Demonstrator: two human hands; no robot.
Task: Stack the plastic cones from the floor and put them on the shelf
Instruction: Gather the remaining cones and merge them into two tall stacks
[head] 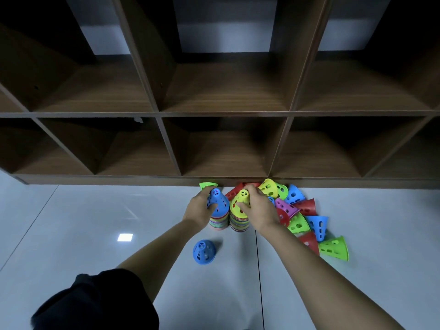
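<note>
Two stacks of coloured plastic cones stand side by side on the floor in front of the shelf. The left stack (217,222) has a blue cone on top, and my left hand (200,208) grips that cone. The right stack (238,223) is topped by a yellow cone (242,197), which my right hand (258,210) holds from the right. A pile of loose cones (302,217) in red, green, blue, yellow and purple lies to the right of the stacks. A single blue cone (204,252) lies apart on the floor, nearer to me.
The dark wooden shelf (221,181) has open cubbies in two rows, its bottom edge just behind the cones. A green cone (207,185) sits against the shelf base behind my left hand. My dark-clothed knee (100,303) is at the bottom left.
</note>
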